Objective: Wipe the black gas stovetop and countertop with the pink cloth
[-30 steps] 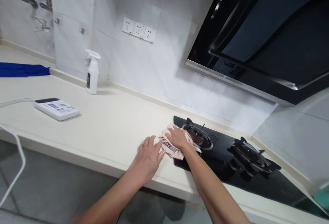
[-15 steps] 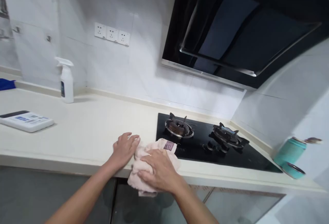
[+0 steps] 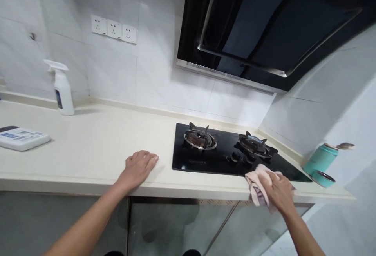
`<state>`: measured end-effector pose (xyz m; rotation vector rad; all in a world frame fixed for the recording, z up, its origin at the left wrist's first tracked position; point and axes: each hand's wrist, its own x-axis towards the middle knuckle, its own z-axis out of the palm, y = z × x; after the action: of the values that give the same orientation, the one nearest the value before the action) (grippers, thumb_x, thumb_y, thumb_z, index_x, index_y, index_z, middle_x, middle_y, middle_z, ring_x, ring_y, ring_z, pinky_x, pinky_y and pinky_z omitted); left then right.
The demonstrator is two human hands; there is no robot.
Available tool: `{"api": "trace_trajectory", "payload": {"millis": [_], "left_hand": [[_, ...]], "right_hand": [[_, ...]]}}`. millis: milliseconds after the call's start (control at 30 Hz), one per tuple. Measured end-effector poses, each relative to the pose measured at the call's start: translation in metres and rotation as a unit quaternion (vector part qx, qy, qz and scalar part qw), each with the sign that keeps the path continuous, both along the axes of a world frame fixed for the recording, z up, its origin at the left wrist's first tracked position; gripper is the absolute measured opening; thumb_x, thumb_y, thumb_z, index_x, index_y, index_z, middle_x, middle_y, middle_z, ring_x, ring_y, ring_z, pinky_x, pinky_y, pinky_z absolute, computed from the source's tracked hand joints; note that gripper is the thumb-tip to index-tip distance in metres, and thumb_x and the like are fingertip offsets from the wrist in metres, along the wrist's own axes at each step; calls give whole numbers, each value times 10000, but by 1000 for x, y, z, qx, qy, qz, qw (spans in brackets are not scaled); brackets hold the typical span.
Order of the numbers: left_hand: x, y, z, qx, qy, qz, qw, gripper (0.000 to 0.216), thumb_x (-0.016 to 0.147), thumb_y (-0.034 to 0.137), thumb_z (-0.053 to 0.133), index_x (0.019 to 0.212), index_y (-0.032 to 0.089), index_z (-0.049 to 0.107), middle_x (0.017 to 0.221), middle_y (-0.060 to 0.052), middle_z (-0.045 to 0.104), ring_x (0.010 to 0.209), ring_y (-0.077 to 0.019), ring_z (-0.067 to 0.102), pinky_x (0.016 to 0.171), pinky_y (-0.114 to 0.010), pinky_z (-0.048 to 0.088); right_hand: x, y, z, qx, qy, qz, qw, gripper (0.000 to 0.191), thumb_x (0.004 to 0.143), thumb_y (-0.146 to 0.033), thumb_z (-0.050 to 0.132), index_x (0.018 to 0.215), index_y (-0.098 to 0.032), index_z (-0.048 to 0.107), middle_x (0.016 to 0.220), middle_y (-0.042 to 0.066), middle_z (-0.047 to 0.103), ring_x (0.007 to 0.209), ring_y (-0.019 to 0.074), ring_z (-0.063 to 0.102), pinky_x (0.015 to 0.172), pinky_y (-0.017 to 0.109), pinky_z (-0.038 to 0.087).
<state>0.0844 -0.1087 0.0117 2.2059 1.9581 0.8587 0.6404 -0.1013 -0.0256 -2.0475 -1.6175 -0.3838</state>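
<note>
My right hand [image 3: 278, 190] grips a pale pink cloth [image 3: 256, 180], pressing it on the counter's front edge by the right part of the black gas stove [image 3: 216, 162]. Part of the cloth hangs over that edge and some of it overlaps the stove's rim. Left of the stove, my left hand [image 3: 138, 168] lies flat on the cream countertop [image 3: 100, 142], fingers stretched out, with nothing in it. Two burners with black pan supports and two knobs show on the stove.
A white spray bottle [image 3: 64, 93] stands at the back left, and a flat white box-like item [image 3: 25, 139] lies nearer. A teal canister [image 3: 321, 158] and a small teal bowl [image 3: 323, 178] sit at the right end. The black range hood [image 3: 249, 24] overhangs the stove.
My right hand has slid the cloth rightward along the front edge, from beside my left hand to the stove's right part. My left hand stays on the counter. The view has shifted slightly.
</note>
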Motion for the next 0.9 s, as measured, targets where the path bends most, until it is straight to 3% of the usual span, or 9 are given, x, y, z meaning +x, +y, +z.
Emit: {"api": "trace_trajectory", "payload": {"millis": [67,133,300,433,567,667,733,833,900], "left_hand": [[1,-1,0,1,-8,-10,1000,541,1008,542,271,1151,285,726,1250,-100,671,1210,-317,582,1075,-555,398],[2,-3,0,1,-14,-19,1000,547,1014,537,260,1175,279,715,1259,-108,655,1227,-318,566,1095,-566,369],[5,-5,-4,17,-35,-29,999,539,1023,534,263,1192,265,698,1256,-111,638,1220,-316,549,1100,-582,351],[0,-1,-7,55,-102,-50,992,513,1020,545,301,1112,238,701,1177,-94,660,1159,-283,577,1071,-520,421],[-17,-9,-2,161,-195,-62,965,442,990,523,369,1086,216,672,1134,-91,664,1156,-257,600,1080,-453,472],[-30,-33,-1,229,-175,-38,957,372,998,478,414,1130,218,645,1174,-92,656,1194,-256,592,1106,-456,469],[-30,-50,-7,259,-114,-54,958,330,1012,436,441,1169,224,639,1222,-98,648,1225,-259,581,1103,-457,472],[-18,-64,-24,274,12,-130,953,325,1022,414,480,1259,242,620,1329,-109,633,1277,-266,569,1099,-454,472],[-3,-63,-38,258,86,-167,948,439,1011,468,524,1389,247,551,1413,-122,610,1322,-278,553,1113,-461,455]], "right_hand": [[-1,1,1,-38,-18,-64,997,609,956,-609,348,1296,-231,683,1208,191,669,1130,380,613,952,521,462],[-30,-1,3,-54,-27,-47,997,593,973,-589,327,1269,-220,684,1157,185,673,1089,367,616,915,507,467],[-180,-25,-3,17,-43,136,990,472,977,-505,407,1160,-188,705,1112,175,648,1048,341,572,929,498,439],[-314,-50,-8,57,-7,317,947,405,941,-485,547,1260,-260,653,1246,151,600,1105,349,532,951,548,435],[-408,-58,-12,35,-33,476,878,701,852,-578,703,1454,-290,490,1442,161,505,1296,389,453,1076,647,370],[-438,-52,-24,59,-55,493,866,901,852,-580,723,1589,-286,296,1565,176,417,1451,407,331,1157,712,265],[-439,-46,-33,70,-63,487,868,934,860,-568,729,1613,-297,248,1595,163,408,1467,392,336,1165,694,289],[-419,-39,-42,82,-78,449,886,771,942,-472,657,1596,-251,316,1568,158,473,1453,354,392,1150,610,375],[-393,-38,-45,102,-97,419,897,653,986,-385,598,1579,-236,367,1548,153,508,1445,343,415,1125,580,411]]}}
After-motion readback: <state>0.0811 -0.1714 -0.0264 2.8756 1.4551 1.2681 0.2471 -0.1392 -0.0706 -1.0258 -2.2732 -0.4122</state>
